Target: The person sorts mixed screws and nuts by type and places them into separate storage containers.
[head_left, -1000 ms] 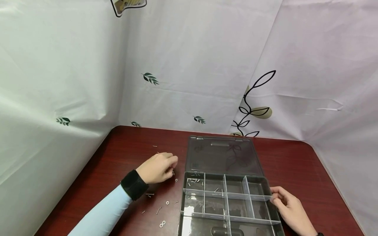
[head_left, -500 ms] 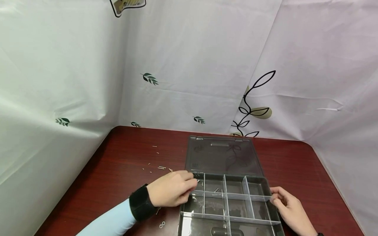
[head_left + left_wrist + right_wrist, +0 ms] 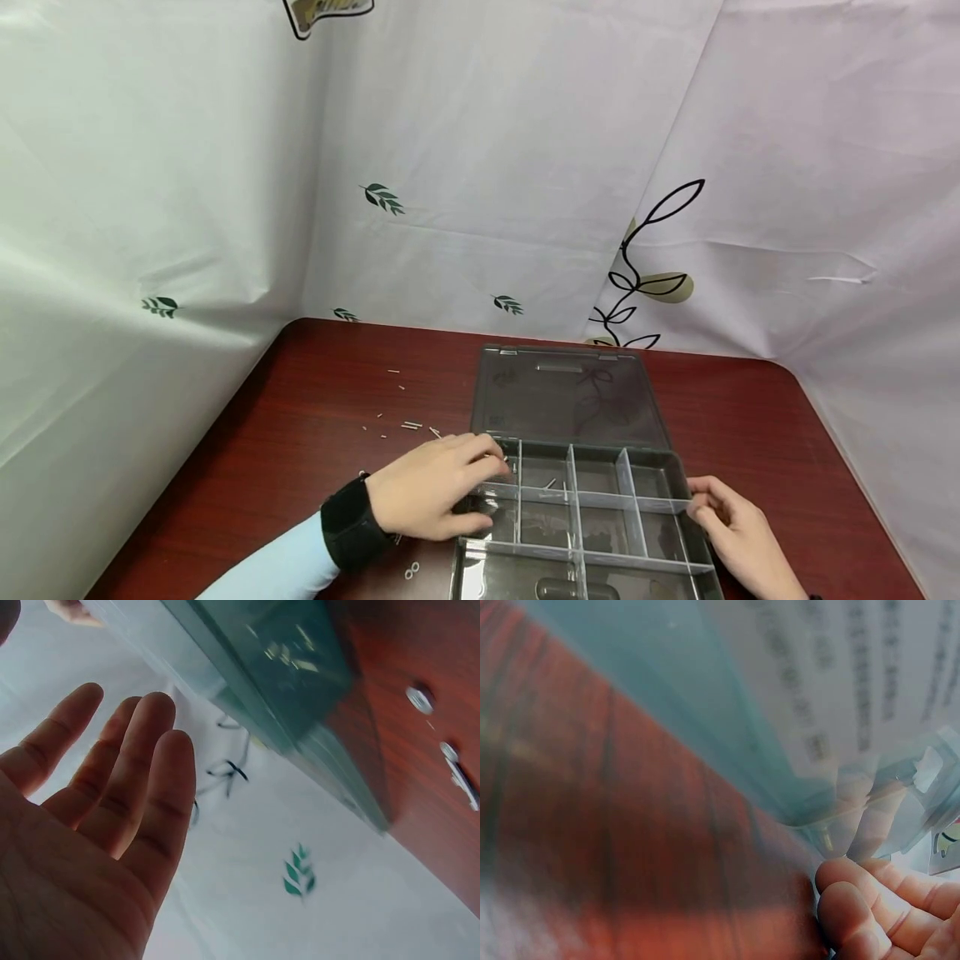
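My left hand is over the left edge of a grey see-through compartment box, its fingers spread above the back left compartment. In the left wrist view the fingers are loosely extended and the palm holds nothing. Several small screws lie in the compartment beneath, seen through the box wall. A screw rests in the neighbouring compartment. My right hand rests at the box's right side, with bent fingertips against the outer wall.
The box's lid lies opened flat toward the back. Loose screws are scattered left of the box on the dark red table, and two washers lie nearer the front. A white patterned curtain hangs behind.
My left hand has moved right from the loose parts on the table to the back left compartment, and its fingers have since spread apart. My right hand has stayed at the box's side.
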